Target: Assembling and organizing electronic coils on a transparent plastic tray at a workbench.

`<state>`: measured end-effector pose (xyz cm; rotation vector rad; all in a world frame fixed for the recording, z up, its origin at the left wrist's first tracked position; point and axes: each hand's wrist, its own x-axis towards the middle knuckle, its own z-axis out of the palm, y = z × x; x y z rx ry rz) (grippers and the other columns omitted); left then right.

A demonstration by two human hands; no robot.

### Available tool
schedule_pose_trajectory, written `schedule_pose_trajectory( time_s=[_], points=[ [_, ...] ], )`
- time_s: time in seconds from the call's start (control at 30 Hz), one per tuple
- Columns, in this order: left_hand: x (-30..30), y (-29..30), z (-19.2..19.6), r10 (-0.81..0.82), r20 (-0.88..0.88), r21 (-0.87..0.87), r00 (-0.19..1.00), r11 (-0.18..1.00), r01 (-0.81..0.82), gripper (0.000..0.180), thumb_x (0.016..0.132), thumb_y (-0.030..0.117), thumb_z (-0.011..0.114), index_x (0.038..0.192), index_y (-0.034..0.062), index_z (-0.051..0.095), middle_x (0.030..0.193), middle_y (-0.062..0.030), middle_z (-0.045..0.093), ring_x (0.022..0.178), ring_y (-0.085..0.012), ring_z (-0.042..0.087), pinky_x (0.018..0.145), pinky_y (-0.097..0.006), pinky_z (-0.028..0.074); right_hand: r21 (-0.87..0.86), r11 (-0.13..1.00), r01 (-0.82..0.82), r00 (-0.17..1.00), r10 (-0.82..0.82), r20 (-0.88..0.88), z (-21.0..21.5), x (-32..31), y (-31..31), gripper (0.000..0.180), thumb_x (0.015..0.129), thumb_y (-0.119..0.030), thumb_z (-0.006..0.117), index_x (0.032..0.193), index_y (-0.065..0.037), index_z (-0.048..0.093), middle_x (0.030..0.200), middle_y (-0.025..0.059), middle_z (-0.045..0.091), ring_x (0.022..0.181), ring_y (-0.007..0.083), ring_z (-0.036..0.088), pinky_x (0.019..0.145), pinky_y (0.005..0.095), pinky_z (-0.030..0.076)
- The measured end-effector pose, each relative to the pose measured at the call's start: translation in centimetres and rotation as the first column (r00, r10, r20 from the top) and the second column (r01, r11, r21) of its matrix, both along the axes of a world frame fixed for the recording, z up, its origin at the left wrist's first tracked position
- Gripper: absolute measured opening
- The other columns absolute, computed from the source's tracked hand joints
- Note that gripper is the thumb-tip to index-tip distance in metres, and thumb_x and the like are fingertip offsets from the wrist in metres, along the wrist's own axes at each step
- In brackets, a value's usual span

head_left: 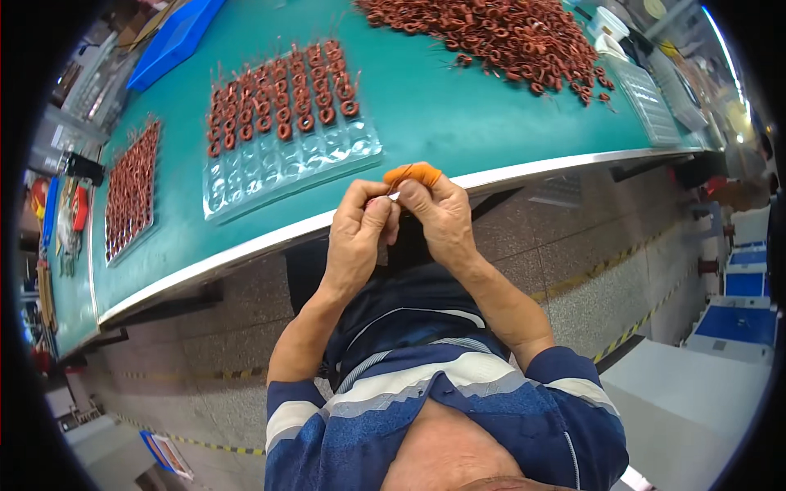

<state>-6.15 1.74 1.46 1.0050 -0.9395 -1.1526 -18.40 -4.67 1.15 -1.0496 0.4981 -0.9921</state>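
Just off the front edge of the table, my two hands meet with fingertips pinched together. In my left hand (354, 243), the fingers close on a small copper-wire ring coil (372, 200), mostly hidden by the fingers. My right hand (444, 227) wears an orange finger cot (416, 173) on its index finger. Thin wire leads (399, 177) cross the cot, pinched by the right thumb. A small pale tip (395, 196) shows between the thumbs. Beyond my left hand lies a clear plastic tray (295, 168); ring coils (285, 102) fill its far rows, while its near cups are vacant.
A large heap of ring coils (508, 41) covers the far right of the green table (426, 98). Another filled tray (131, 247) stands at the left. A blue bin (173, 42) is at the far left. A clear tray (647, 102) and white tub (608, 23) sit far right.
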Motion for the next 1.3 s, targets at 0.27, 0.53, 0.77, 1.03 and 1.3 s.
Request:
schedule_pose_trajectory(
  time_s=[0.27, 0.53, 0.77, 1.03, 1.3],
  points=[
    [0.9, 0.5, -1.6, 0.026, 0.127, 0.01, 0.992, 1.0, -0.027, 0.023, 0.102, 0.022, 0.043, 0.115, 0.0035, 0.042, 0.073, -0.0021, 0.047, 0.064, -0.01, 0.046, 0.059, -0.022, 0.04, -0.089, 0.987, 0.13, 0.988, -0.137, -0.067, -0.7, -0.1, -0.7, 0.05, 0.087, -0.023, 0.071, 0.126, -0.002, 0.049, 0.101, 0.0035, 0.055, 0.089, 0.0081, 0.054, 0.071, 0.0204, 0.046],
    [1.5, 0.6, -2.0, 0.07, 0.193, -0.084, 0.979, 0.995, -0.055, 0.015, 0.102, 0.017, 0.043, 0.108, 0.0032, 0.042, 0.069, -0.0029, 0.048, 0.057, -0.0092, 0.045, 0.051, -0.024, 0.037, -0.746, 0.662, 0.076, 0.862, -0.42, -0.284, 0.8, 0.3, -1.0, 0.029, 0.075, -0.009, 0.077, 0.101, -0.003, 0.067, 0.108, 0.0064, 0.058, 0.091, 0.0207, 0.058, 0.075, 0.0304, 0.047],
    [1.9, 1.3, -1.1, 0.008, 0.077, -0.002, 0.997, 1.0, -0.008, 0.009, 0.1, 0.012, 0.046, 0.102, 0.0035, 0.048, 0.071, -0.0028, 0.051, 0.061, -0.009, 0.05, 0.057, -0.022, 0.042, -0.768, 0.635, 0.085, 0.855, -0.442, -0.271, 1.3, 0.4, -1.0, 0.02, 0.076, 0.001, 0.072, 0.094, -0.001, 0.065, 0.104, 0.009, 0.06, 0.092, 0.0232, 0.06, 0.079, 0.0315, 0.049],
    [13.6, 0.5, 2.6, 0.591, 0.656, -0.482, 0.469, 0.807, -0.342, 0.007, 0.085, 0.005, 0.065, 0.088, 0.0011, 0.06, 0.085, -0.006, 0.057, 0.075, -0.0144, 0.054, 0.067, -0.028, 0.045, -0.987, 0.043, -0.154, 0.532, -0.838, -0.119, 3.9, -2.8, -17.2, 0.031, 0.084, -0.008, 0.066, 0.113, 0.001, 0.06, 0.115, 0.016, 0.057, 0.1, 0.0301, 0.056, 0.084, 0.0367, 0.047],
    [18.1, -2.2, 1.3, 0.571, 0.673, -0.361, 0.47, 0.808, -0.466, 0.009, 0.084, 0.006, 0.066, 0.09, 0.0005, 0.064, 0.082, -0.0085, 0.063, 0.074, -0.0148, 0.059, 0.067, -0.028, 0.047, -0.917, 0.104, -0.386, 0.312, -0.92, -0.236, -1.8, -5.5, -23.6, 0.038, 0.078, -0.009, 0.068, 0.113, 0.002, 0.058, 0.111, 0.0131, 0.054, 0.111, 0.0302, 0.049, 0.091, 0.0408, 0.042]
  ],
)
